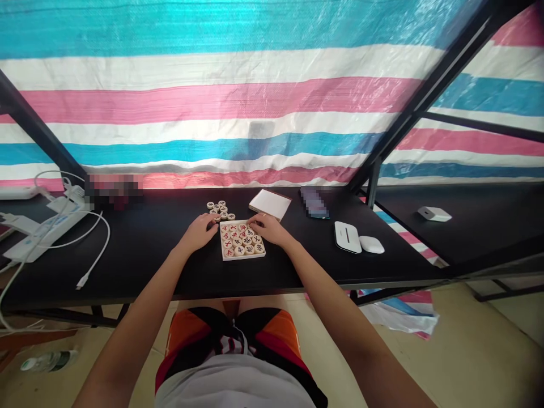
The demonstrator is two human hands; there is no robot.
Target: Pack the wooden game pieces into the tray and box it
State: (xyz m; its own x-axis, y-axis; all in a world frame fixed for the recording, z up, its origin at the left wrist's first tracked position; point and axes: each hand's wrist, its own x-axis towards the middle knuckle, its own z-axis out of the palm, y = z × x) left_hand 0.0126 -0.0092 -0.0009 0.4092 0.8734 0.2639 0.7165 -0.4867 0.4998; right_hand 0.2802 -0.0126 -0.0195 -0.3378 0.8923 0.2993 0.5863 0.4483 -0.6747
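Note:
A shallow white box (243,258) lies on the black desk in front of me, holding rows of round Chinese chess pieces (238,241) with red or black characters. My left hand (202,232) is left of the box, thumb and fingers apart, its fingertips by a small group of loose Chinese chess pieces (213,212) behind the box's left corner. My right hand (268,228) reaches over the box's far right corner. Its fingers are bent together on a piece there, which they mostly cover.
Behind the box lies a white lid-like rectangle (270,204). A phone (314,203), a white rectangular device (347,237) and a white rounded case (372,244) lie to the right. A power strip (46,226) with white cables is at the left. Striped sheeting (238,102) hangs behind the desk.

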